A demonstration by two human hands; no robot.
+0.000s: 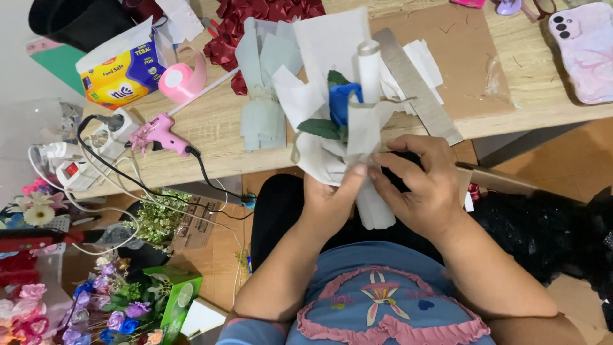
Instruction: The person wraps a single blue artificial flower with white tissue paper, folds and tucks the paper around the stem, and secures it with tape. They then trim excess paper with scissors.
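A small bouquet [345, 128] sits over the person's lap at the near edge of the wooden table [511, 102]: one blue artificial rose [343, 99] with two green leaves showing, wrapped in several sheets of white and pale grey paper. It looks very light and soft; the paper would crease or tear under a hard pinch, and the loose sheets could slide against each other, so the sensible hold is low down, where the wrap gathers around the stem, not at the flared top. The left hand [329, 195] is curled around that gathered base from below, thumb pressing the paper. The right hand [424, 185] is partly closed over the same spot, fingertips pinching the wrap; something dark lies beneath it, but I cannot tell what. Further out on the table are one stack of pale green paper sheets [262, 108], one metal ruler [418, 86], one pile of dark red satin pieces [255, 19], one roll of pink ribbon [182, 80], one pink glue gun [159, 134], one yellow tissue pack [121, 70] and one phone [584, 48] in a marbled pink case.
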